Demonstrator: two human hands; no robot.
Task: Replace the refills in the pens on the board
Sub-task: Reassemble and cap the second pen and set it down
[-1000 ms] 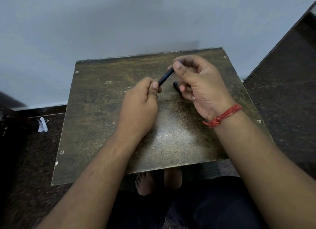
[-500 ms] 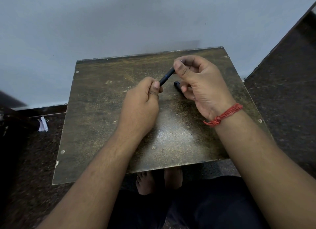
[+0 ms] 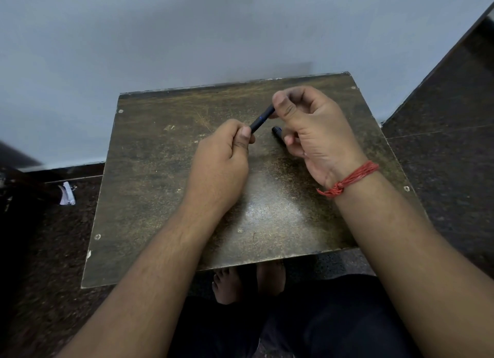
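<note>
Dark pen [image 3: 261,121], thin blue band mid-barrel, tilted toward 2 o'clock; my left hand [image 3: 223,161] and right hand [image 3: 311,125] pinch its ends.

Both pen [image 3: 261,121] ends inside the hands (second pen [image 3: 277,131] mostly behind the right).

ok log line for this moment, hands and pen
left hand grips pen lower end | right hand pinches upper end | second dark pen piece under right fingers | board
</note>
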